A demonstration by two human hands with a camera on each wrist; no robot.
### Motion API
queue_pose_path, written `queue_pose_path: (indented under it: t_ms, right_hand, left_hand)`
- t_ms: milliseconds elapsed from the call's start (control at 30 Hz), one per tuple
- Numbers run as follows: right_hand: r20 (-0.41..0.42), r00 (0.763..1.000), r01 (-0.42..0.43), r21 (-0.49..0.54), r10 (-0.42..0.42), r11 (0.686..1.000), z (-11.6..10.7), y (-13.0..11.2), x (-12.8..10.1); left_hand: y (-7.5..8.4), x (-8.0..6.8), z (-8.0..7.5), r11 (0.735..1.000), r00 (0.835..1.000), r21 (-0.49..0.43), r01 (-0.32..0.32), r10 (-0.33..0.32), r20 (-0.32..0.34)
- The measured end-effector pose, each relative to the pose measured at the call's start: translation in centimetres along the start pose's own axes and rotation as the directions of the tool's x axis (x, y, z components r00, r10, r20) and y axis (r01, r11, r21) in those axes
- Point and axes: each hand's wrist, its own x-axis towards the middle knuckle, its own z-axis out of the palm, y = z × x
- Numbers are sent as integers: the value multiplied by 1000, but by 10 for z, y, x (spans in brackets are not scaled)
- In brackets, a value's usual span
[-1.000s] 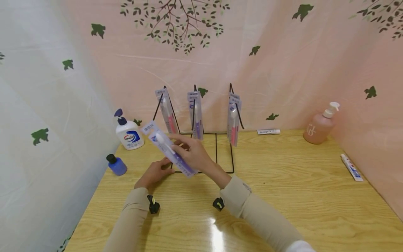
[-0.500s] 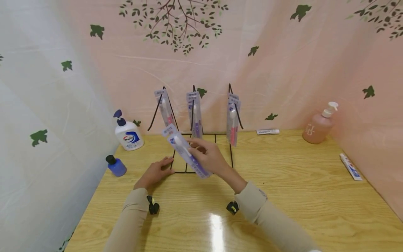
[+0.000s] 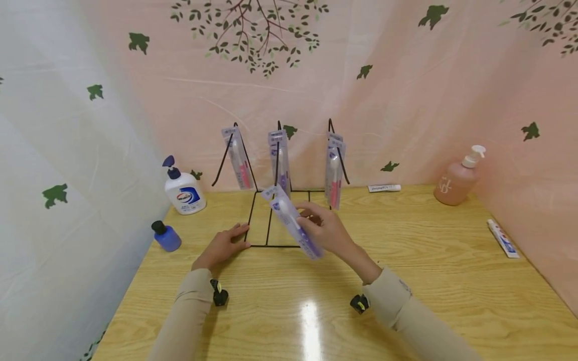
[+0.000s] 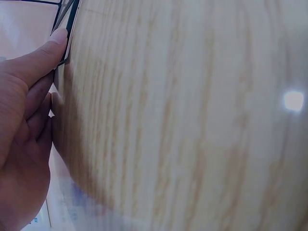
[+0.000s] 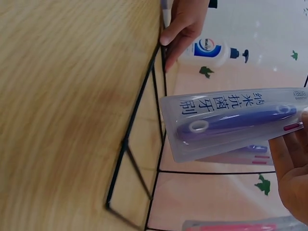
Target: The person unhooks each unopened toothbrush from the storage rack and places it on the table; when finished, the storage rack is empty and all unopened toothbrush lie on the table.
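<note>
My right hand (image 3: 326, 231) pinches a packaged purple toothbrush (image 3: 293, 222) and holds it tilted above the base of a black wire display rack (image 3: 289, 191); the right wrist view shows the same pack (image 5: 236, 122) with fingers (image 5: 294, 173) along its edge. My left hand (image 3: 223, 245) lies flat on the table, its fingers (image 4: 33, 62) pressing the rack's front-left corner. Three more toothbrush packs hang from the rack's hooks: pink (image 3: 238, 158), purple (image 3: 280, 159) and pink (image 3: 334, 169).
A white pump bottle (image 3: 184, 190) and a small blue bottle (image 3: 166, 235) stand at the table's left. A pink pump bottle (image 3: 459, 178) stands back right, with a toothpaste tube (image 3: 503, 239) near the right curtain and another tube (image 3: 385, 188) by the back curtain.
My right hand has carried the purple toothbrush pack to the right, from in front of the left hook to in front of the middle hook. The left hand has stayed on the rack's corner.
</note>
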Motion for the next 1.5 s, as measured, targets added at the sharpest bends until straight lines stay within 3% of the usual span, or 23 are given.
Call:
queue_pose_path:
  t_ms: [233,633,900,1133,1500]
  right_hand:
    - [-15,998,-61,-28,60,998,-15,17,-22]
    - [-53,985,-161,50,163,986,-48,31,-52]
    - [-132,969,-206,43,210,978,-79,41,-66]
    - [-193,954,-220,63,228,973,-95,56,-67]
    - [-142,905,-400,41,401,916,-102,81,-53]
  left_hand:
    - [-2,0,0,1000,1000,10,28,-29,11]
    - [-4,0,0,1000,1000,9,25,-25,13]
    - [-2,0,0,1000,999,13,28,-28,15]
    - [-4,1,1,999,999,19,31,-31,9]
    - [-2,1,0,999,999,6,47,-47,13]
